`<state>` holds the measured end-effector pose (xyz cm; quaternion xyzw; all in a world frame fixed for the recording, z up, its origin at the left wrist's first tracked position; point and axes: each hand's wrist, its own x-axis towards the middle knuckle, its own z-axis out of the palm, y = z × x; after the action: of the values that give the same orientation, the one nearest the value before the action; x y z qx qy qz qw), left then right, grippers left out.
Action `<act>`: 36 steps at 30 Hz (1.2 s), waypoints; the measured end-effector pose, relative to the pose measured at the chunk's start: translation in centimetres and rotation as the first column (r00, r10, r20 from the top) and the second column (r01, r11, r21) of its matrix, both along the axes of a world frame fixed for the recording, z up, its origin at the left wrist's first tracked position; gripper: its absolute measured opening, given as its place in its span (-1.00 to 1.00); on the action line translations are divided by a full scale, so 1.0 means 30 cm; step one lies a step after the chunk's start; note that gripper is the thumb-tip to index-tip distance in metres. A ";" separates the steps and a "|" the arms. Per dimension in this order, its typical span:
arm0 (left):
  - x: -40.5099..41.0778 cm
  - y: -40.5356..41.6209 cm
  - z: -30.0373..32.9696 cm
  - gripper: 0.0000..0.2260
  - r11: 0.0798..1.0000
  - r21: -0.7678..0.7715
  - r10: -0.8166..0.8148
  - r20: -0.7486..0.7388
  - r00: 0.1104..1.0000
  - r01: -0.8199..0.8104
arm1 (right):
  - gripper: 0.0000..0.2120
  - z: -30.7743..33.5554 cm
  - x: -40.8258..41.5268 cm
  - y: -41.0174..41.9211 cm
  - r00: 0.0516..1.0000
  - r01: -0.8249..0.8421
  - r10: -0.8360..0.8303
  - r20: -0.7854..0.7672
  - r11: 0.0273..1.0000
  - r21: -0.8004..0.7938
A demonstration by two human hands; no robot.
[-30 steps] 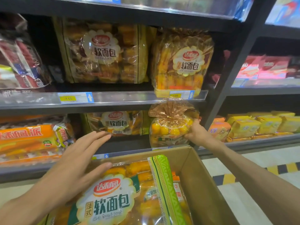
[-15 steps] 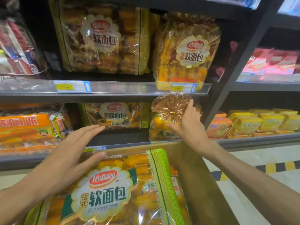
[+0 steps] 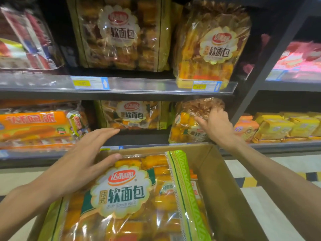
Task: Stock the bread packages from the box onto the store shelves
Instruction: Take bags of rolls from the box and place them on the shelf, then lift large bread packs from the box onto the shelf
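Note:
A cardboard box [image 3: 220, 174] fills the lower middle of the view. In it lies a large clear bread package [image 3: 137, 202] with a green edge and a white label. My left hand [image 3: 81, 162] hovers flat over the package's upper left corner, fingers apart, the thumb touching the wrap. A smaller bread package [image 3: 185, 124] stands upright on the lower shelf [image 3: 139, 138] at the right end. My right hand [image 3: 217, 126] presses against the front of that package, fingers on its crinkled top.
More bread packages [image 3: 121, 33] stand on the upper shelf [image 3: 142, 85] and one at the back of the lower shelf [image 3: 132, 113]. Orange packs [image 3: 34, 124] lie at left. A dark upright post [image 3: 264, 66] borders the bay; yellow packs [image 3: 286, 126] fill the neighbouring shelf.
My right hand has moved from under the small package's right side to its front, and the package now stands further in on the lower shelf. My left hand has barely moved.

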<state>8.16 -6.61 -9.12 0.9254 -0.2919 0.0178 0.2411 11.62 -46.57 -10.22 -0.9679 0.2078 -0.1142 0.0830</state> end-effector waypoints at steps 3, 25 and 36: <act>-0.012 0.024 0.004 -0.35 1.000 0.012 0.007 -0.002 1.000 -0.007 | -0.23 -0.006 -0.017 -0.011 1.000 -0.027 0.027 0.001 1.000 -0.013; -0.332 0.179 0.047 -0.07 0.825 0.350 0.509 -0.121 0.852 -0.443 | -0.41 0.129 -0.484 0.306 0.815 -0.279 0.520 -0.254 0.737 0.615; -0.340 0.115 0.047 -0.27 0.821 0.438 0.473 -0.164 0.866 -0.365 | -0.46 0.008 -0.489 0.304 0.778 0.009 0.441 -0.447 0.704 0.710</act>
<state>-2.04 -3.17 -7.70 0.9898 -0.0419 -0.1122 0.0774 -3.07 -37.44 -9.97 -0.8727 0.1279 0.2856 0.3747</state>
